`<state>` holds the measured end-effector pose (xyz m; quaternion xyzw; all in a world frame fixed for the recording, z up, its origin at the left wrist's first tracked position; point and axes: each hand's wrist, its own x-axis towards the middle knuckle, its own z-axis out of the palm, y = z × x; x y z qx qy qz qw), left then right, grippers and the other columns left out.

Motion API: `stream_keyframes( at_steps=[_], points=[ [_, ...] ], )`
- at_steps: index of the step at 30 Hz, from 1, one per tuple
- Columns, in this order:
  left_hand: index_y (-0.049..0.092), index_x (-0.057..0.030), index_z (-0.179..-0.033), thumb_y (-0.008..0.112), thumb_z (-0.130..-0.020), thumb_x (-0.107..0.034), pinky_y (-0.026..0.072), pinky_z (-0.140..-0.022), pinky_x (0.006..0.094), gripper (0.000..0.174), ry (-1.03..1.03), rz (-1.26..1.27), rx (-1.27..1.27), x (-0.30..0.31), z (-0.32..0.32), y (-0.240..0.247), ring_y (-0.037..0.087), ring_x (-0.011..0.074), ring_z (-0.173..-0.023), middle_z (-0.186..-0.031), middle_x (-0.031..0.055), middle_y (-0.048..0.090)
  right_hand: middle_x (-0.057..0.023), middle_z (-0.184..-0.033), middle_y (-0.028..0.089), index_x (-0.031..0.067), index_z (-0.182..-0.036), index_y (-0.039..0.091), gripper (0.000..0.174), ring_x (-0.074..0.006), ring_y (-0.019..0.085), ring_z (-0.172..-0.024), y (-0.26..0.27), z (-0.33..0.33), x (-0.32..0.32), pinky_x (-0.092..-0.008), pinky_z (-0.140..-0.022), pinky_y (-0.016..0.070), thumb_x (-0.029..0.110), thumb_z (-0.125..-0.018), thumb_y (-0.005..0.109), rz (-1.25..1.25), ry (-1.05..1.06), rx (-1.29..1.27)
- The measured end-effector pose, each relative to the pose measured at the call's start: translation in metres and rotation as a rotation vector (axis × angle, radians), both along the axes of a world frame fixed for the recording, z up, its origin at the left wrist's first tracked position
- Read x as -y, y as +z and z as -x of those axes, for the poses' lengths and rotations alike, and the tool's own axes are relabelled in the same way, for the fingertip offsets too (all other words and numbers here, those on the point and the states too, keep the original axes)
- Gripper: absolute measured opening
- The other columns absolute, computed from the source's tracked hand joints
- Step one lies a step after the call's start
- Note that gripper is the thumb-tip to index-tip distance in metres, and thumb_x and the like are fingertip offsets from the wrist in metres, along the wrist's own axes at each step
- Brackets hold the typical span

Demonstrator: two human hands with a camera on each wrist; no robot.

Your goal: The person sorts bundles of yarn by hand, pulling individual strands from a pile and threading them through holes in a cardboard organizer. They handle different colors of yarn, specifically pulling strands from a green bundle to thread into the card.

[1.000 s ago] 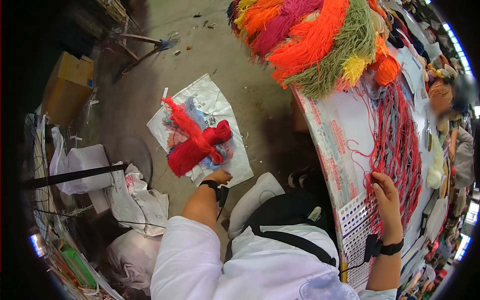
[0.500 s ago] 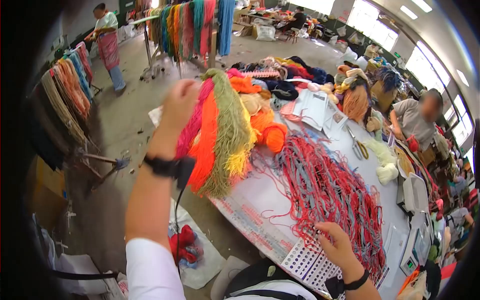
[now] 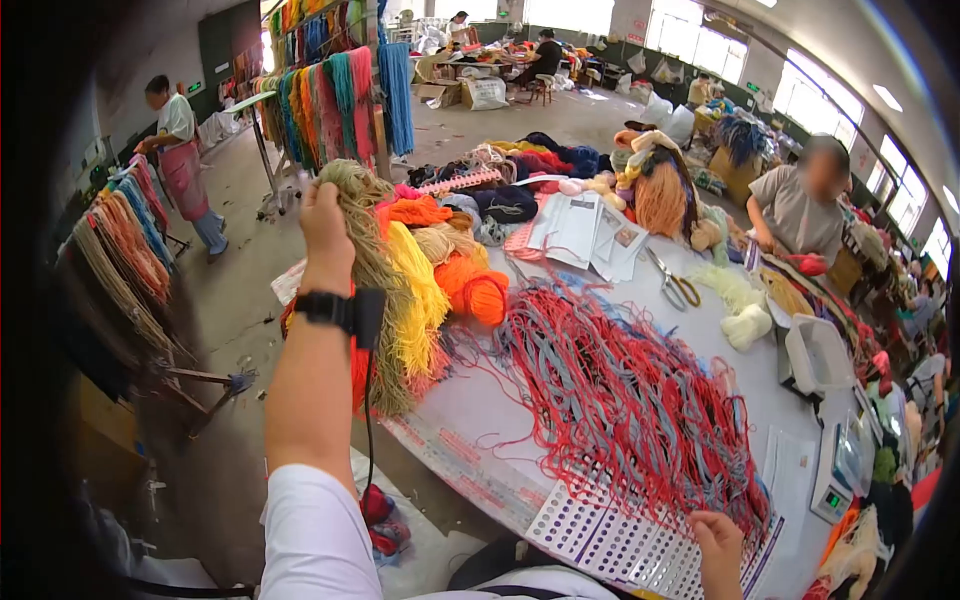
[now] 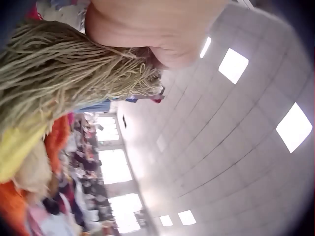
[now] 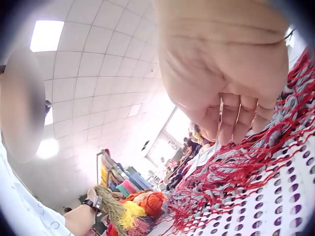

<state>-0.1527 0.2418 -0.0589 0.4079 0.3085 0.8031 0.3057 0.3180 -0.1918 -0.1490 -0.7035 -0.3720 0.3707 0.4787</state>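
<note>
My left hand point(image 3: 328, 235) grips the top of an olive-green yarn hank point(image 3: 385, 355), whose strands hang down over the table's left edge. In the left wrist view the olive hank point(image 4: 59, 73) fans out from beneath the palm. Beside it lie a yellow hank point(image 3: 415, 290) and an orange yarn bundle point(image 3: 475, 290). My right hand point(image 3: 718, 550) hovers low near the front edge, fingers loosely bent and nothing between them. Close by spreads a tangled mass of red and grey-blue yarn point(image 3: 620, 400), partly over a white sheet with rows of purple dots point(image 3: 585, 530).
Scissors point(image 3: 675, 280), papers point(image 3: 590, 235), a clear plastic tray point(image 3: 820, 355) and a digital scale point(image 3: 840, 480) lie across the table. Opposite sits a person point(image 3: 805, 200). Racks of hanging yarn point(image 3: 320, 110) stand behind on the left. Red yarn point(image 3: 380, 520) lies low on a white sack.
My left hand has risen from the floor sack to the colourful pile and now grips the olive hank, pulling it left. The right hand has drawn back from the red-grey yarn. The view has tilted up.
</note>
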Motion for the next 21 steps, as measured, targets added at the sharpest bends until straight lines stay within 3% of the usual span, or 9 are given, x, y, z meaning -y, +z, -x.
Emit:
stream_keyframes(
  at_steps=[1, 4, 7, 9, 12, 15, 18, 20, 21],
  points=[
    [0.059, 0.0011, -0.102, 0.041, -0.082, -0.007, 0.0507, -0.071, 0.0287, 0.028, -0.208, -0.092, 0.062, 0.038, -0.011, 0.016, 0.062, 0.0163, -0.078, -0.087, 0.0053, 0.062, -0.0097, -0.098, 0.064, -0.0053, -0.102, 0.06, 0.018, -0.0145, 0.06, -0.094, 0.002, 0.004, -0.006, -0.0271, -0.086, 0.0452, -0.001, -0.086, 0.055, -0.045, 0.068, 0.044],
    [0.054, 0.0025, -0.108, 0.04, -0.08, -0.003, 0.0506, -0.077, 0.0311, 0.032, -0.482, -0.124, -0.068, 0.14, -0.063, 0.033, 0.061, 0.018, -0.088, -0.101, 0.0094, 0.06, -0.0117, -0.1, 0.064, -0.0059, -0.111, 0.056, 0.024, -0.0166, 0.061, -0.093, 0.019, 0.044, -0.043, -0.0281, -0.086, 0.0462, 0.001, -0.088, 0.054, -0.153, 0.203, -0.149],
    [0.055, 0.003, -0.097, 0.041, -0.073, 0.002, 0.0473, -0.078, 0.0287, 0.027, -0.74, 0.002, -0.285, 0.237, -0.116, 0.012, 0.058, 0.0157, -0.087, -0.094, 0.0066, 0.058, -0.0134, -0.115, 0.056, -0.0016, -0.138, 0.031, 0.051, -0.0176, 0.056, -0.104, 0.037, 0.083, -0.071, -0.0306, -0.089, 0.0447, 0.006, -0.092, 0.052, -0.234, 0.525, -0.373],
    [0.055, 0.0017, -0.087, 0.045, -0.063, 0.004, 0.0435, -0.068, 0.0268, 0.026, -0.809, -0.054, -0.707, 0.274, -0.144, -0.015, 0.053, 0.0163, -0.075, -0.087, 0.007, 0.055, -0.0109, -0.116, 0.055, 0.0036, -0.141, 0.025, 0.056, -0.0164, 0.055, -0.104, 0.046, 0.107, -0.077, -0.0296, -0.088, 0.0453, 0.008, -0.092, 0.051, -0.131, 0.472, -0.82],
    [0.055, -0.0012, -0.084, 0.054, -0.064, 0.002, 0.0435, -0.064, 0.0303, 0.02, -0.949, -0.074, -1.021, 0.321, -0.176, -0.043, 0.053, 0.0208, -0.068, -0.08, 0.0101, 0.053, -0.0067, -0.115, 0.053, 0.0089, -0.143, 0.027, 0.06, -0.0125, 0.054, -0.103, 0.034, 0.103, -0.07, -0.0278, -0.089, 0.0449, 0.003, -0.089, 0.054, -0.145, 0.368, -1.017],
    [0.054, -0.0014, -0.082, 0.054, -0.066, 0.002, 0.0435, -0.062, 0.0295, 0.017, -1.13, -0.029, -0.976, 0.339, -0.189, -0.059, 0.052, 0.0205, -0.067, -0.078, 0.008, 0.051, -0.0101, -0.12, 0.052, 0.0071, -0.143, 0.024, 0.064, -0.0191, 0.054, -0.109, 0.026, 0.082, -0.048, -0.0327, -0.095, 0.0436, -0.002, -0.086, 0.051, -0.234, 0.459, -0.767],
    [0.051, -0.0026, -0.085, 0.054, -0.072, 0.001, 0.0435, -0.065, 0.0269, 0.013, -1.301, -0.062, -0.837, 0.328, -0.194, -0.079, 0.05, 0.0173, -0.067, -0.081, 0.006, 0.051, -0.0126, -0.125, 0.05, 0.0072, -0.145, 0.022, 0.069, -0.0201, 0.052, -0.114, 0.022, 0.073, -0.033, -0.0339, -0.098, 0.0414, -0.005, -0.084, 0.05, -0.299, 0.45, -0.759],
    [0.052, -0.0041, -0.093, 0.055, -0.078, -0.004, 0.0439, -0.071, 0.0249, 0.015, -1.101, 0.338, -0.316, 0.331, -0.207, -0.088, 0.051, 0.0147, -0.074, -0.088, 0.0047, 0.052, -0.0139, -0.128, 0.048, 0.0071, -0.146, 0.02, 0.072, -0.0203, 0.05, -0.118, 0.019, 0.07, -0.026, -0.0341, -0.1, 0.039, -0.009, -0.081, 0.049, -0.315, 0.445, -0.804],
    [0.052, -0.0042, -0.108, 0.06, -0.08, -0.008, 0.0431, -0.076, 0.0234, 0.029, -1.103, 0.338, -0.259, 0.333, -0.217, -0.088, 0.052, 0.0124, -0.084, -0.095, 0.0038, 0.053, -0.0112, -0.126, 0.05, 0.0073, -0.145, 0.021, 0.073, -0.0175, 0.05, -0.114, 0.016, 0.072, -0.025, -0.0319, -0.097, 0.0406, -0.01, -0.08, 0.049, -0.362, 0.4, -0.682]
  ],
)
